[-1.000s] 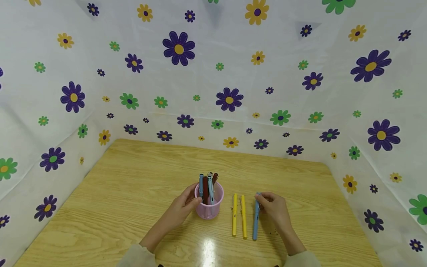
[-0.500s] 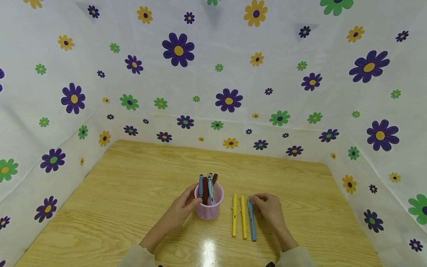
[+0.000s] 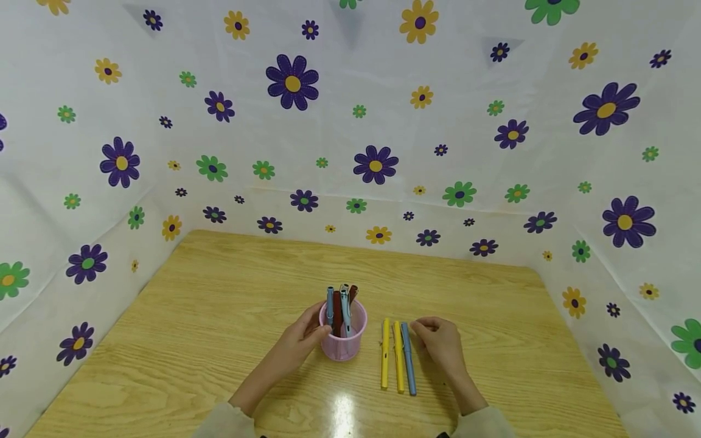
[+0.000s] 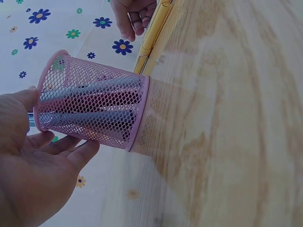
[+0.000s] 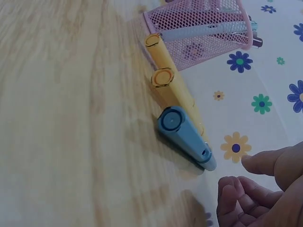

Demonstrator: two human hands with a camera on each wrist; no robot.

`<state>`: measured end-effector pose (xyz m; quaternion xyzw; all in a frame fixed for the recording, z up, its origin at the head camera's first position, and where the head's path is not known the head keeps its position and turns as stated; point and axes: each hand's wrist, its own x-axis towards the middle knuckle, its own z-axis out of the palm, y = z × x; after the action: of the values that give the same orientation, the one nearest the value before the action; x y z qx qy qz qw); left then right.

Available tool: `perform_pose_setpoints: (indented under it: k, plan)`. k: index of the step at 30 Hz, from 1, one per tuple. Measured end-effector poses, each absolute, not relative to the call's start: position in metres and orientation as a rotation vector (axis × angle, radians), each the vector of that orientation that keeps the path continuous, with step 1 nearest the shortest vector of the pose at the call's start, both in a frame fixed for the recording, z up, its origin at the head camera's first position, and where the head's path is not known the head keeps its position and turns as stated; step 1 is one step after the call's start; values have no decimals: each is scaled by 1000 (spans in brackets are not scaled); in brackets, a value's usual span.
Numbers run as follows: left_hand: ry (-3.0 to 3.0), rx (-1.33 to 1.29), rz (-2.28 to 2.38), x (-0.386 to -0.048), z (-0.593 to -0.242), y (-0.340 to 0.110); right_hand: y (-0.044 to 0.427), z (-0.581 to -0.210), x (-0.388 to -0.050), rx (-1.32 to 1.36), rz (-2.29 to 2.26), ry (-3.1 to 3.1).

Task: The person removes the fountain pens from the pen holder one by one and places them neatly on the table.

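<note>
My left hand [image 3: 296, 345] holds a pink mesh pen cup [image 3: 341, 349], thumb at the rim and fingers along its side. Several pens stand in the cup, among them a dark red pen [image 3: 337, 311] and a light blue pen [image 3: 346, 315]. To the right of the cup lie a yellow pen [image 3: 385, 359], a second yellow pen [image 3: 399, 362] and a blue pen [image 3: 409, 365], side by side. My right hand [image 3: 445, 345] is beside the blue pen's far end, its fingers loosely bent and holding nothing; in the right wrist view, a gap separates them from the blue pen [image 5: 184, 135].
Everything rests on a wood-grain table [image 3: 246, 274]. A white cloth [image 3: 328, 121] printed with flowers rises at the back and along both sides. Light glares on the table near its front.
The right hand has slid the blue pen left until it lies close to the yellow pens, then let it go. The left hand and the cup have stayed in place.
</note>
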<state>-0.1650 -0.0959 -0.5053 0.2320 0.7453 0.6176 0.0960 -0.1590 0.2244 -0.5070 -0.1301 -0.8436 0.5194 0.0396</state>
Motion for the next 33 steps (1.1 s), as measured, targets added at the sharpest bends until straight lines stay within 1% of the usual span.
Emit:
perform_pose_setpoints:
  k: [6, 15, 21, 33]
  plan:
    - [2193, 668, 1840, -164, -505, -96, 222, -500, -156, -373, 1675, -2513]
    - [2179, 647, 1854, -163, -504, -96, 211, -478, -154, -287, 1750, -2437]
    - [2192, 642, 1850, -164, -504, -96, 199, -466, -158, -265, 1787, -2405]
    - [2203, 653, 1850, -164, -504, -94, 172, -449, -165, -118, 1882, -2358]
